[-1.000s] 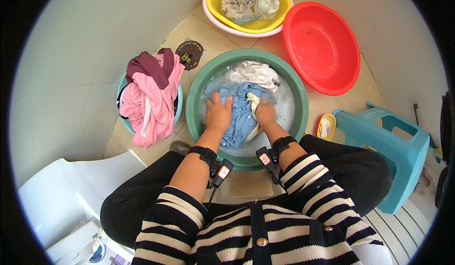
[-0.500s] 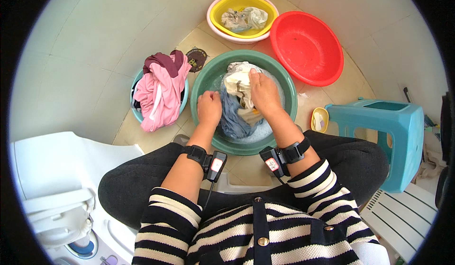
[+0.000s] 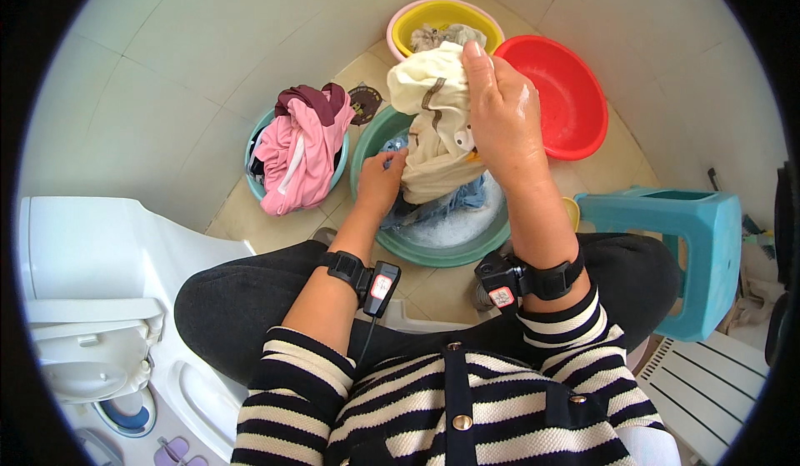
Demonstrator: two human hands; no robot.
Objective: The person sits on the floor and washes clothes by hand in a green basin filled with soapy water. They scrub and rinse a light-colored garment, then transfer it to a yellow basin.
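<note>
A wet cream garment (image 3: pixel 437 145) with brown trim and a small printed pattern hangs over the green basin (image 3: pixel 364 137). My right hand (image 3: pixel 507 112) is closed on its upper edge, thumb on top. Lower and to the left, my left hand (image 3: pixel 382 184) has its fingers curled in against the garment's left edge; the fingertips are partly hidden. Below the lifted garment, a blue cloth (image 3: pixel 469 197) lies in the basin among white suds (image 3: pixel 450 231).
Left stands a light-blue basin (image 3: pixel 252 178) heaped with pink and maroon clothes (image 3: pixel 304 149). Behind are a yellow basin (image 3: pixel 403 26) with greyish cloth and a red basin (image 3: pixel 575 103). A teal stool (image 3: pixel 700 241) is at right, a white toilet (image 3: pixel 87 258) at left.
My right hand has lifted the cream garment up out of the green basin, uncovering more suds. My left hand has shifted slightly right, to the garment's edge.
</note>
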